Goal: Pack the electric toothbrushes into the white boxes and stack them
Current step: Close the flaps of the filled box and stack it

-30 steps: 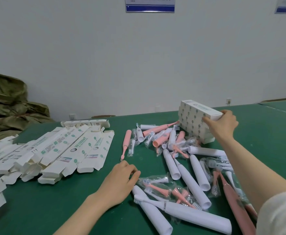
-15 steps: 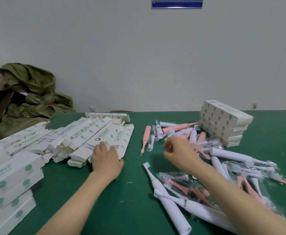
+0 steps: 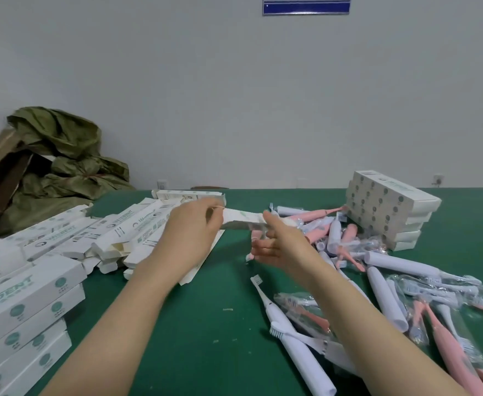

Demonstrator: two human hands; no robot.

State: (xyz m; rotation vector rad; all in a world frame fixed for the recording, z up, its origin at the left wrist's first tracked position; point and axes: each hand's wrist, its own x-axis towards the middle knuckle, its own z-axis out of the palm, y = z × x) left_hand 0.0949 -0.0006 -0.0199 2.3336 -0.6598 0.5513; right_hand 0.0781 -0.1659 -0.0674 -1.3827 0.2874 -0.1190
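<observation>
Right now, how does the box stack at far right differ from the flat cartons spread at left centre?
The box stack is squared-up, closed boxes; the spread cartons lie collapsed flat, end flaps open. The box stack is piled several high in one column; the spread cartons fan out side by side, overlapping. Both are white with green print, on the green table.

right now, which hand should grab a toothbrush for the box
Right. The left hand pinches the box, so it is busy. The right hand has loose fingers at the box's end, and the toothbrushes lie on its side.
</observation>
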